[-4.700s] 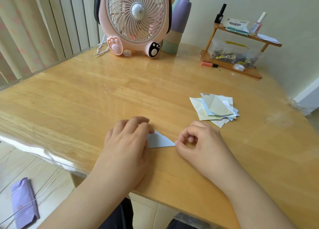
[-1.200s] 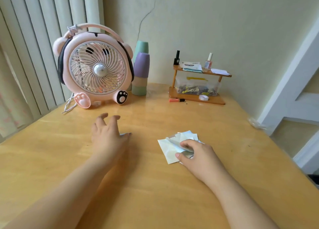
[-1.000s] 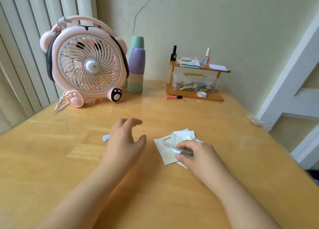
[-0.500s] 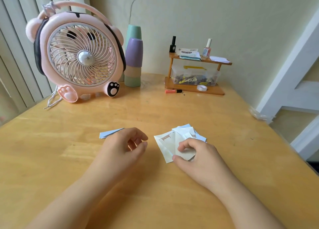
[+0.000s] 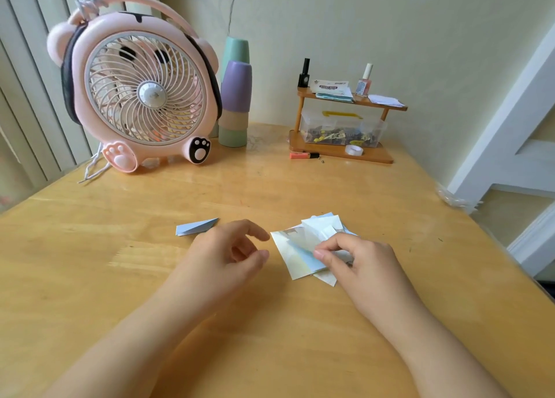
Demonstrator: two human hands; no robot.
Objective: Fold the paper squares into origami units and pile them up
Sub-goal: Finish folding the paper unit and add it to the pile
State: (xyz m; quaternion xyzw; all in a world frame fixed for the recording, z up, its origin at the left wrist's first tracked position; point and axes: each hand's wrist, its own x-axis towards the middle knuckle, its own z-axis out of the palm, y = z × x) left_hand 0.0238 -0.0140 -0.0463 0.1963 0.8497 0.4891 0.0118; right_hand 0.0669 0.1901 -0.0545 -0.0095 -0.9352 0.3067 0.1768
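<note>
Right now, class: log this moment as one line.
right hand: pinching sheet from paper stack | left hand: empty, beside stack | folded unit: on table

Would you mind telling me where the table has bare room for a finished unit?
Bare wood lies between the fan and the folded blue unit, and left of the left hand. It is crowded around the paper pile under the right hand.

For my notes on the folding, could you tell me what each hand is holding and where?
The right hand pinches the top paper square of the stack at its near edge; the left hand holds nothing.
</note>
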